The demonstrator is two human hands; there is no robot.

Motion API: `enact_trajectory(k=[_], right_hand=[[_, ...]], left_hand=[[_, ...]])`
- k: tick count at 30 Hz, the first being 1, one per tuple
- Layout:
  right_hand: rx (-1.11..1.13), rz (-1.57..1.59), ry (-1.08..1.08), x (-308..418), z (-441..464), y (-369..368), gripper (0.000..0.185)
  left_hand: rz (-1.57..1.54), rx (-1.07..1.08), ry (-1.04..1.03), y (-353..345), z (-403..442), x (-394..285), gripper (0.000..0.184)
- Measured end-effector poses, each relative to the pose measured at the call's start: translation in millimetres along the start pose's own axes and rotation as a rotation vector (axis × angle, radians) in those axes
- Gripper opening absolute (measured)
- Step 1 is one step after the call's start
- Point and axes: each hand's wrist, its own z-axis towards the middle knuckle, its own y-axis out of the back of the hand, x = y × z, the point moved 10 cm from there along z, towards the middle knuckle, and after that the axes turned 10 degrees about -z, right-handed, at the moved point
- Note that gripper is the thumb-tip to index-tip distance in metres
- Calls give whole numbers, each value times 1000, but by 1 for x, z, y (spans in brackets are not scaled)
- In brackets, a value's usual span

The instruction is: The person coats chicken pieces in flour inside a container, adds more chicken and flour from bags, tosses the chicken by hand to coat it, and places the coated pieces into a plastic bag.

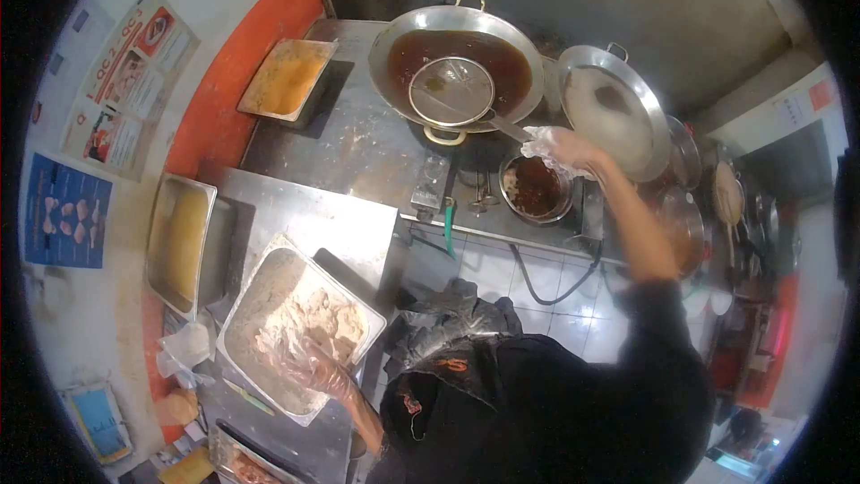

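Note:
My right hand [557, 151], in a clear plastic glove dusted with flour, is closed around the handle of a round mesh strainer [452, 91]. The strainer lies over the near side of a large wok [387, 72] of dark brown oil. On the left, my gloved left hand [309, 366] reaches into a deep metal tray [240, 341] of flour. Pale, flour-coated lumps [322, 315] lie just beyond it. Its fingers are partly hidden and blurred among the flour, so their grip does not show.
A second wok [658, 130] with pale foamy oil stands right of the first. Below them sits a pot [537, 190] of dark bits. Metal pans of orange [291, 81] and yellow liquid [184, 237] line the left wall. A hose [555, 298] hangs at the stove's front.

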Motion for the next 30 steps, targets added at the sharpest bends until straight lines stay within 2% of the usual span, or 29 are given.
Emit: enact_trajectory(k=[3, 6, 9, 11, 13, 14, 17, 19, 21, 22, 23, 24, 26, 29, 30], right_hand=[[-103, 27, 83, 7, -4, 12, 62], [-297, 19, 79, 8, -8, 43, 62], [-448, 110, -134, 23, -24, 75, 55], [-585, -235, -60, 17, -3, 103, 56], [-630, -608, -23, -16, 41, 129, 56], [-606, -808, -23, -46, 73, 140, 55], [-613, -805, -124, -53, 90, 140, 40], [-557, -679, -207, -42, 86, 116, 33], [-645, -660, -141, -9, 83, 84, 23], [-562, -536, -135, -17, 103, 67, 19], [-273, -971, -3, -1, 127, 30, 20], [-287, -932, 73, -17, 158, 16, 19], [-276, -892, 157, 13, 161, -2, 18], [-256, -786, 122, 56, 153, -17, 18], [-283, -678, 81, 49, 170, -18, 17]], left_hand=[[96, -1, -9, -4, 3, -23, 40], [152, 9, -57, -2, 4, -23, 41], [-26, -35, 35, -1, 2, -10, 40], [-140, -70, 86, 3, -3, 13, 40], [-193, -85, 82, 4, -3, 16, 40], [-189, -84, 53, 2, -2, 8, 40], [-62, -70, 51, 2, -1, -1, 39], [51, -56, 51, 1, 1, -5, 38], [156, -40, 25, 0, 5, -13, 38], [171, -36, 15, -1, 5, -17, 37], [187, -32, 5, -2, 6, -21, 37], [202, -31, -4, -2, 6, -22, 37], [248, -23, -71, -4, 9, -28, 36], [254, -23, -101, -6, 10, -33, 36], [246, -24, -99, -6, 10, -33, 36]])
